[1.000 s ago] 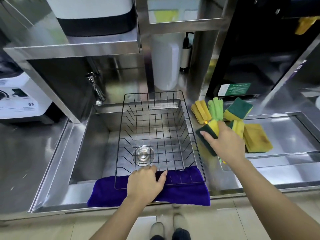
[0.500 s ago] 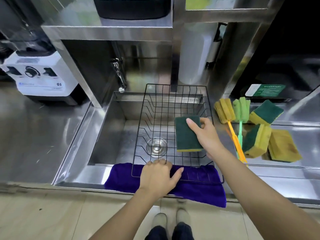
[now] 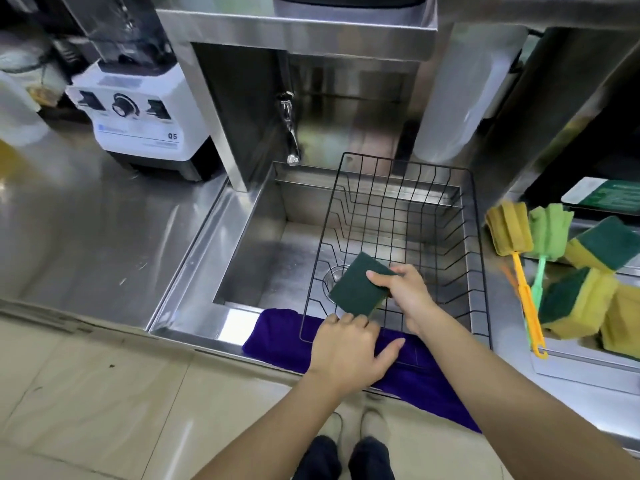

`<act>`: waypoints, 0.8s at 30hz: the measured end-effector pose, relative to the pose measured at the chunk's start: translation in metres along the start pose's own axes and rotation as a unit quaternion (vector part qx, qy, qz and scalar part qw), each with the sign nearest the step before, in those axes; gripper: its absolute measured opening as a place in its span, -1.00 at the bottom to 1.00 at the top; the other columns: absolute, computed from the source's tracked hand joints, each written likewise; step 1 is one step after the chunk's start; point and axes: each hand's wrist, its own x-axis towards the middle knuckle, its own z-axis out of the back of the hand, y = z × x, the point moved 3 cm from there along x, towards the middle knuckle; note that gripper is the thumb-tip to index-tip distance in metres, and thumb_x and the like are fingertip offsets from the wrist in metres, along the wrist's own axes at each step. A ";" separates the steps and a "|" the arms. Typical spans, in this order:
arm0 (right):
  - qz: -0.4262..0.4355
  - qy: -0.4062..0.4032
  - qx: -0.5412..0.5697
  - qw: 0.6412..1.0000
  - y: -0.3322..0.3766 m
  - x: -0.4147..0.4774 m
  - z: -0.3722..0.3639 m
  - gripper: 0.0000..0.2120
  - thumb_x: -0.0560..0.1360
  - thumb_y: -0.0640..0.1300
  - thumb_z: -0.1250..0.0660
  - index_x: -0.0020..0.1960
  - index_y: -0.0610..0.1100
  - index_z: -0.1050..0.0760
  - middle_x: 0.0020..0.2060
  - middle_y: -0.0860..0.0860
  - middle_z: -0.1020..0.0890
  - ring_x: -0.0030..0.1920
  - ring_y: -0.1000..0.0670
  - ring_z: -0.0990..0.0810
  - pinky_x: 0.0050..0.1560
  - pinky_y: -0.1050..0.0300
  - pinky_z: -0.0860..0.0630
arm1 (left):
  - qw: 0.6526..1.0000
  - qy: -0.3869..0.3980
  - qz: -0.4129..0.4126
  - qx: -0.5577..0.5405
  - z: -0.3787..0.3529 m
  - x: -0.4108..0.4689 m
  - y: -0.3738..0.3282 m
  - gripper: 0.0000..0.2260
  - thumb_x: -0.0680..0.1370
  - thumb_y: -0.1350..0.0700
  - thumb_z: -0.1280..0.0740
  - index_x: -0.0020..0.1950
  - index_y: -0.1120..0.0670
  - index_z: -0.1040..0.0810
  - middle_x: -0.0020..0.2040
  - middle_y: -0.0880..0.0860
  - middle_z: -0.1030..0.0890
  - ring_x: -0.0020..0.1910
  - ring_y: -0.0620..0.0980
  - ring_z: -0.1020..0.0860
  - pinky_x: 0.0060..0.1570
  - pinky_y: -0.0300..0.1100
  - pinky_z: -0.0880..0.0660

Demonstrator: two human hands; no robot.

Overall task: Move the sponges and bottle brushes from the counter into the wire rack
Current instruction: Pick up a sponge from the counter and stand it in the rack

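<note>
A black wire rack (image 3: 479, 237) sits over the steel sink. My right hand (image 3: 403, 292) holds a green-topped sponge (image 3: 358, 289) low inside the rack, near its front left corner. My left hand (image 3: 349, 348) grips the rack's front rim, on a purple cloth (image 3: 277, 337). On the counter to the right lie a yellow bottle brush (image 3: 509, 233) with an orange handle, a green bottle brush (image 3: 549, 230), and several yellow-and-green sponges (image 3: 581, 303).
The sink (image 3: 252, 244) has a drain under the rack and a tap (image 3: 289, 133) at the back. A white blender base (image 3: 138, 116) stands on the left counter. A translucent container (image 3: 460, 88) stands behind the rack. A steel shelf overhangs the sink.
My right hand has carried the sponge from over the rack's right side down toward its front left. The view has shifted left. My left hand stays on the rack's rim.
</note>
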 end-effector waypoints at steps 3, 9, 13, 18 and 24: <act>-0.010 -0.012 0.024 1.000 -0.002 0.004 0.004 -0.73 0.40 -0.18 -0.44 -0.15 -0.15 -0.32 -0.17 -0.06 -0.53 -0.24 0.04 -0.47 -0.31 0.18 -0.35 | 1.000 -0.004 -0.003 -0.001 -0.001 0.000 0.001 -0.50 0.51 -0.21 -0.09 -0.37 0.11 -0.55 -0.43 0.05 -0.55 -0.43 0.06 -0.51 -0.34 -0.13 -0.42; -0.023 0.003 0.089 0.996 -0.006 0.001 0.015 -0.68 0.43 -0.28 -0.40 0.04 -0.13 -0.29 -0.03 -0.14 -0.50 -0.07 -0.11 -0.60 -0.17 -0.02 -0.62 | 1.000 -0.010 0.001 0.004 -0.002 0.000 0.000 -0.52 0.51 -0.19 -0.11 -0.36 0.13 -0.56 -0.42 0.05 -0.57 -0.41 0.06 -0.53 -0.33 -0.12 -0.43; -0.024 0.064 0.031 0.997 -0.008 -0.002 0.015 -0.37 0.49 -0.22 -0.34 0.42 0.12 -0.13 0.02 -0.02 -0.52 -0.01 -0.10 -0.62 -0.04 -0.08 -0.62 | 1.000 -0.025 0.002 0.011 -0.001 0.001 -0.002 -0.55 0.50 -0.16 -0.12 -0.36 0.12 -0.56 -0.44 0.03 -0.56 -0.43 0.04 -0.52 -0.39 -0.14 -0.42; 0.020 0.160 -0.176 0.971 -0.003 -0.007 0.012 -0.62 0.52 -0.16 -0.30 0.30 0.02 -0.34 -0.05 0.02 -0.55 -0.19 0.07 -0.54 -0.41 0.34 -0.48 | 0.999 -0.031 -0.011 0.015 -0.002 0.000 -0.003 -0.58 0.51 -0.13 -0.14 -0.35 0.12 -0.57 -0.44 0.04 -0.55 -0.43 0.06 -0.51 -0.41 -0.13 -0.41; 0.054 0.211 -0.261 0.941 0.003 0.001 0.016 -0.78 0.51 -0.30 -0.27 -0.02 0.02 -0.39 -0.18 -0.09 -0.51 -0.36 0.03 -0.46 -0.42 0.26 -0.43 | 0.999 -0.025 -0.019 0.011 -0.002 0.001 -0.003 -0.57 0.52 -0.11 -0.14 -0.40 0.12 -0.52 -0.46 0.05 -0.53 -0.45 0.07 -0.49 -0.42 -0.12 -0.39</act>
